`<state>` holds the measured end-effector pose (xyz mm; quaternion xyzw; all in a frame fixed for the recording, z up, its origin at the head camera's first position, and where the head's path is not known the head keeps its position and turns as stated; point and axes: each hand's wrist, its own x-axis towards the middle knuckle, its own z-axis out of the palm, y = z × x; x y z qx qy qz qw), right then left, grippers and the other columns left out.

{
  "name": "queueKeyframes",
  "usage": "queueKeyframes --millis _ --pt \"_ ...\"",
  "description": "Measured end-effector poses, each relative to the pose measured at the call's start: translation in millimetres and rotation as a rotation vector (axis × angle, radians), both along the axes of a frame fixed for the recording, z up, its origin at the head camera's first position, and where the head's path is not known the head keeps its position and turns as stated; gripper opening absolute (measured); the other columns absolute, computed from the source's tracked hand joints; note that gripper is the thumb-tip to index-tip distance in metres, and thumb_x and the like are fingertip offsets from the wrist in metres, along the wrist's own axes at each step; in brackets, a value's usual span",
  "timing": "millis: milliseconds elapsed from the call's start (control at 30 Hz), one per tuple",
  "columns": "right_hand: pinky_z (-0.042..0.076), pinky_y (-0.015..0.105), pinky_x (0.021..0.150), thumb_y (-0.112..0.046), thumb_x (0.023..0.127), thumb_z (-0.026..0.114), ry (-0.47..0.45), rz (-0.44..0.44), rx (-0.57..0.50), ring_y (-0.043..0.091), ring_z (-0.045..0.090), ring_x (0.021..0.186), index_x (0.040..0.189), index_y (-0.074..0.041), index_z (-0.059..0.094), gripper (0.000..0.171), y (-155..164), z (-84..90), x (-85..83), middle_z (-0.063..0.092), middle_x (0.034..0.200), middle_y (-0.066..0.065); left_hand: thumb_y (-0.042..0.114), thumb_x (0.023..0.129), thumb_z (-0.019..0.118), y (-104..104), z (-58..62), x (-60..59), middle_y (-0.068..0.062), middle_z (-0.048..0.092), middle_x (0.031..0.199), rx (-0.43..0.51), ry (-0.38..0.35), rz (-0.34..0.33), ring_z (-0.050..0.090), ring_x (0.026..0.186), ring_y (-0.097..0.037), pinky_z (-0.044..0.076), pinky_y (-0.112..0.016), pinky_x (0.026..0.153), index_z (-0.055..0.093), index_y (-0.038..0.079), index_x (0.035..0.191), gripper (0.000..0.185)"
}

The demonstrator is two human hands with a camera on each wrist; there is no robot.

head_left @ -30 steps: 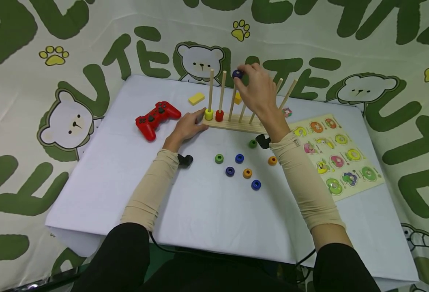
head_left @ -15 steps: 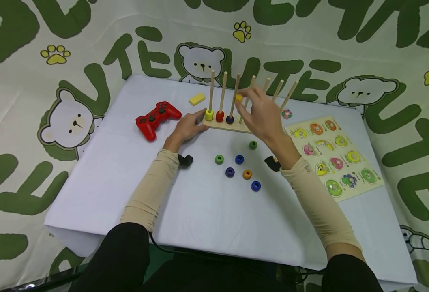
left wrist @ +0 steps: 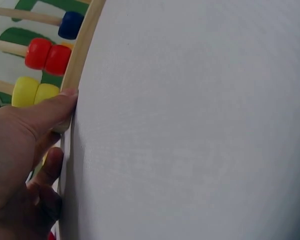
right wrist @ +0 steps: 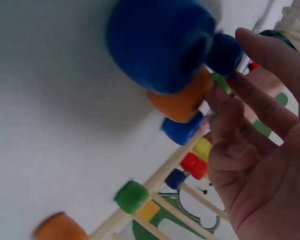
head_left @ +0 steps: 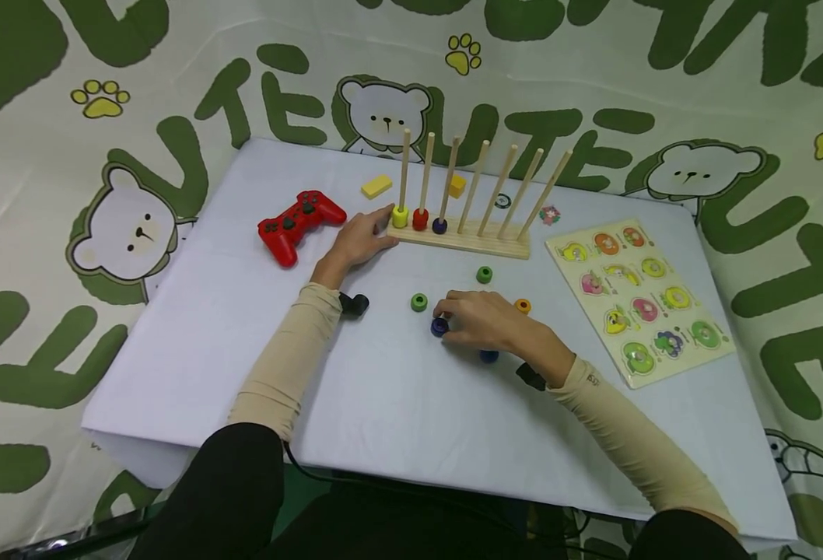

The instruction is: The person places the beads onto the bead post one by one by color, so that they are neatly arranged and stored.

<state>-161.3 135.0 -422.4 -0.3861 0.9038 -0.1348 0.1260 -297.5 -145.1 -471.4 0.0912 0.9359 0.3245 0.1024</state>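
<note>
A wooden peg rack (head_left: 460, 239) stands at the back of the white table. Its three left pegs each carry one ring: yellow (head_left: 400, 218), red (head_left: 420, 221) and dark blue (head_left: 439, 226). My left hand (head_left: 372, 233) rests against the rack's left end, thumb on the base (left wrist: 85, 45). My right hand (head_left: 453, 319) lies low over the loose rings, its fingertips touching a dark blue ring (head_left: 439, 327). Two green rings (head_left: 419, 302) (head_left: 485, 274), an orange one (head_left: 522, 306) and a blue one (head_left: 489, 356) lie around it. The right wrist view shows straightish fingers beside the dark ring (right wrist: 225, 52).
A red game controller (head_left: 302, 222) sits left of the rack. Two yellow blocks (head_left: 376, 187) (head_left: 457, 187) lie behind it. A wooden animal puzzle board (head_left: 642, 295) lies at the right. The table ends near my body; a bear-print cloth surrounds it.
My right hand put a dark blue ring on the third peg, and the ring slid down to the base. The hand then came down to the loose rings. My left hand stayed put.
</note>
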Motion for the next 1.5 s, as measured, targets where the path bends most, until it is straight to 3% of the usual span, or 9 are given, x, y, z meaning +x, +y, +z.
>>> queueKeyframes --millis 200,333,467,600,700,900,1033,1167,1500 --pt "0.059 0.038 0.083 -0.025 0.092 0.086 -0.012 0.007 -0.017 0.017 0.072 0.099 0.122 -0.011 0.076 0.034 -1 -6.1 -1.6 0.075 0.11 0.001 0.036 0.104 0.072 -1 1.1 0.9 -0.017 0.057 0.121 0.007 -0.008 0.003 0.048 0.108 -0.029 0.042 -0.043 0.089 0.032 0.025 0.17 0.078" --pt "0.059 0.039 0.086 -0.023 0.095 0.083 -0.013 -0.03 -0.054 0.019 0.072 0.103 0.126 -0.01 0.076 0.035 1 3.1 -6.1 0.075 0.116 0.004 0.036 0.104 0.071 -1 1.1 2.0 -0.017 0.057 0.121 -0.003 -0.013 0.004 0.048 0.109 -0.029 0.042 -0.044 0.089 0.032 0.026 0.17 0.078" --pt "0.057 0.037 0.079 -0.019 0.097 0.081 0.056 -0.132 -0.158 0.02 0.069 0.095 0.13 -0.009 0.074 0.036 7 31.8 -20.9 0.073 0.121 0.008 0.036 0.104 0.071 0 1.3 1.5 -0.017 0.058 0.119 -0.005 -0.003 0.001 0.048 0.108 -0.029 0.041 -0.043 0.088 0.033 0.025 0.17 0.078" --pt "0.048 0.034 0.067 -0.015 0.098 0.079 0.212 -0.244 -0.329 0.023 0.062 0.08 0.132 -0.006 0.072 0.035 13 69.3 -39.6 0.072 0.122 0.013 0.036 0.104 0.071 2 0.6 0.0 -0.017 0.058 0.118 -0.004 -0.002 -0.007 0.048 0.107 -0.028 0.041 -0.041 0.086 0.033 0.025 0.17 0.077" --pt "0.043 0.033 0.068 -0.015 0.101 0.076 0.326 -0.327 -0.434 0.026 0.06 0.079 0.133 -0.004 0.07 0.035 10 96.0 -55.1 0.072 0.125 0.014 0.037 0.104 0.07 3 0.4 -0.7 -0.017 0.057 0.119 -0.003 -0.009 -0.011 0.048 0.108 -0.029 0.041 -0.041 0.087 0.032 0.026 0.17 0.077" --pt "0.044 0.034 0.075 -0.02 0.105 0.07 0.436 -0.42 -0.456 0.027 0.059 0.086 0.135 -0.003 0.067 0.034 -9 125.8 -90.8 0.069 0.132 0.013 0.035 0.103 0.072 2 0.7 0.7 -0.017 0.058 0.12 0.007 -0.006 0.004 0.049 0.109 -0.029 0.042 -0.043 0.089 0.033 0.025 0.17 0.078" --pt "0.055 0.039 0.088 -0.019 0.106 0.069 0.44 -0.449 -0.427 0.028 0.068 0.102 0.136 -0.003 0.067 0.034 -17 130.1 -106.3 0.067 0.135 0.013 0.034 0.103 0.072 1 0.9 1.0 -0.018 0.058 0.12 0.017 0.001 0.0 0.049 0.109 -0.03 0.043 -0.044 0.089 0.034 0.024 0.17 0.078" --pt "0.057 0.043 0.096 -0.02 0.106 0.07 0.422 -0.481 -0.402 0.029 0.069 0.119 0.139 -0.005 0.067 0.036 -21 128.5 -113.4 0.068 0.138 0.013 0.035 0.104 0.071 1 0.4 1.4 -0.018 0.057 0.12 0.011 0.002 0.006 0.048 0.108 -0.029 0.043 -0.044 0.089 0.033 0.025 0.17 0.077" --pt "0.058 0.046 0.092 -0.024 0.11 0.064 0.362 -0.53 -0.359 0.032 0.069 0.121 0.147 -0.01 0.064 0.041 -25 124.3 -117.4 0.066 0.143 0.013 0.035 0.103 0.071 2 0.1 0.9 -0.017 0.057 0.116 0.0 0.004 0.001 0.047 0.106 -0.028 0.039 -0.04 0.085 0.032 0.024 0.17 0.078"
